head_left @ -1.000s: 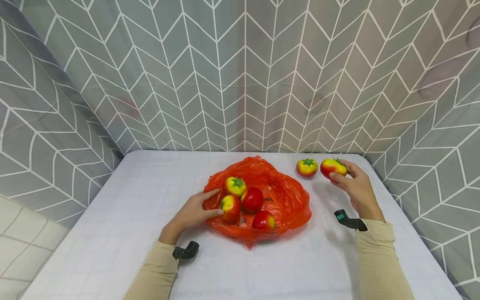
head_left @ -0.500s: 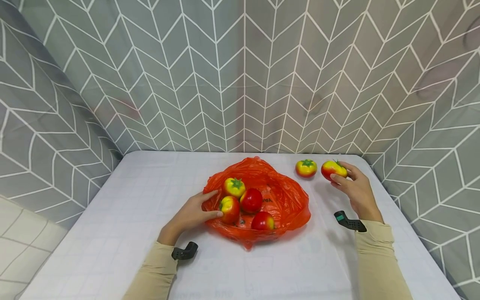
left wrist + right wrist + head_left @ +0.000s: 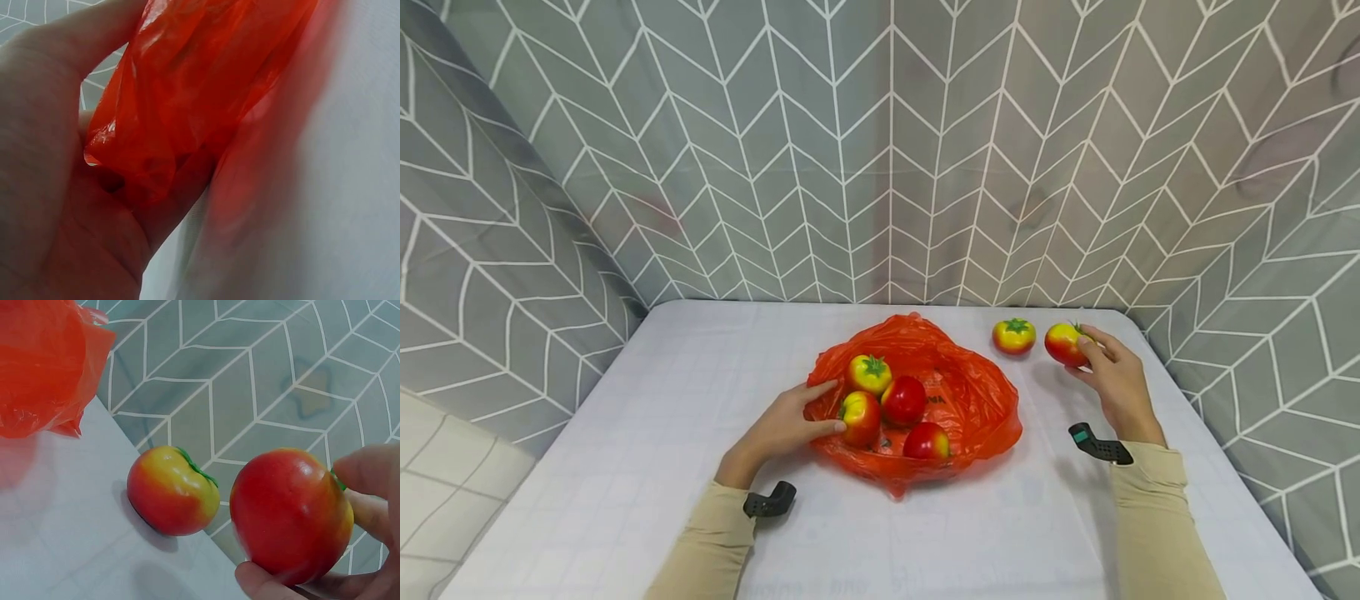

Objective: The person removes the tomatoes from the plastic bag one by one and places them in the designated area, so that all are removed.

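My right hand (image 3: 1117, 375) holds a red-and-yellow toy-like tomato (image 3: 1064, 344) at the far right of the table. In the right wrist view the thumb lies by the green stem of this tomato (image 3: 290, 515), while other fingers support it from below. A similar tomato (image 3: 1014, 337) rests on the table just left of it. On the left, my left hand (image 3: 786, 423) grips the side of an open red plastic bag (image 3: 970, 392), whose film (image 3: 187, 94) sits between thumb and fingers in the left wrist view. Several tomatoes lie inside the bag, including a yellow-topped one (image 3: 870, 374).
A white cloth (image 3: 700, 358) covers the table. Grey curtains (image 3: 865, 150) with white zigzag lines stand behind and at the sides. Black wrist mounts (image 3: 770, 500) sit on both forearms.
My right thumb has shifted from the tomato's lower front up to its top near the stem, and the tomato has turned and dropped slightly. The left hand and bag stay put.
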